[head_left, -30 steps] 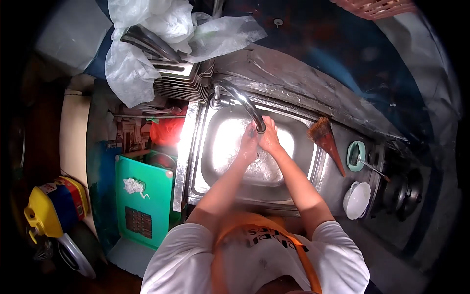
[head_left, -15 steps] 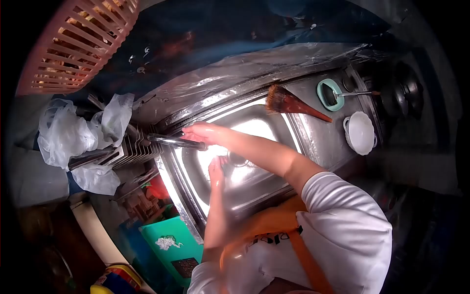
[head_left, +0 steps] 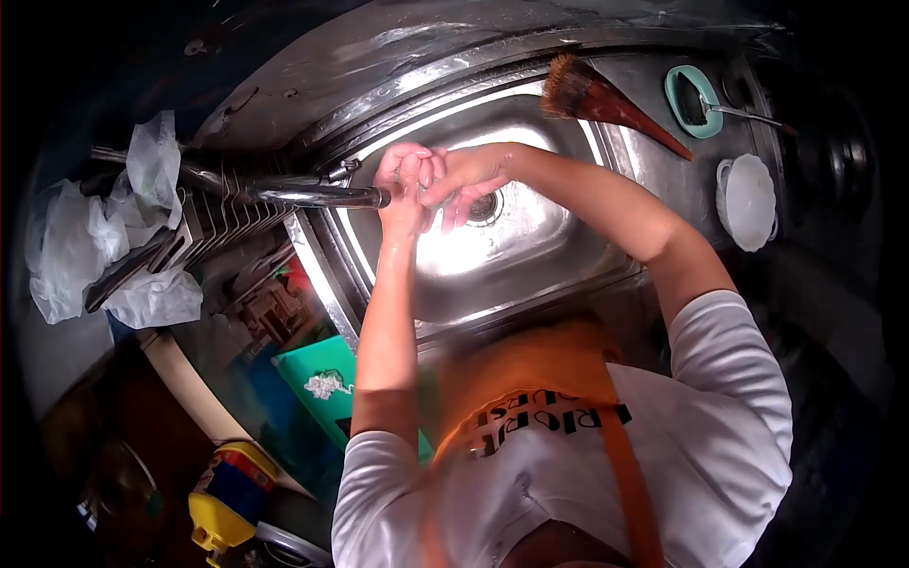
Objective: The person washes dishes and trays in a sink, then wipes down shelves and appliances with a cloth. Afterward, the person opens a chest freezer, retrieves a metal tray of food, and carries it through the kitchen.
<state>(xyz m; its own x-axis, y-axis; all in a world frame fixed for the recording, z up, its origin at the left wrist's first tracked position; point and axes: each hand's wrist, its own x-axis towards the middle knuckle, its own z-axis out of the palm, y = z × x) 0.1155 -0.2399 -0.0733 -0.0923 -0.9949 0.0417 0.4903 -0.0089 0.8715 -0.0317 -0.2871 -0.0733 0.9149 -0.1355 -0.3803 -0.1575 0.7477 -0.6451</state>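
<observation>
Over the metal sink [head_left: 492,270], my two wet hands touch each other near the end of the curved faucet [head_left: 327,195]. My left hand [head_left: 405,182] has its fingers curled in, with nothing visible in it. Beside and partly over it, my right hand [head_left: 466,182] has its fingers bent but apart, touching the left hand near the palm and wrist. The drain [head_left: 485,208] shows just right of the fingers. Neither hand holds any object that I can see.
Right of the basin lie a brush [head_left: 615,106], a green dish [head_left: 684,99] with a utensil, and a white bowl [head_left: 750,203]. Left are a metal rack [head_left: 213,222], plastic bags [head_left: 80,246], a green board [head_left: 327,407] and a yellow container [head_left: 222,511].
The view has turned and shifted. My hands, together under the faucet at first, came apart and are now touching again beside its spout.
</observation>
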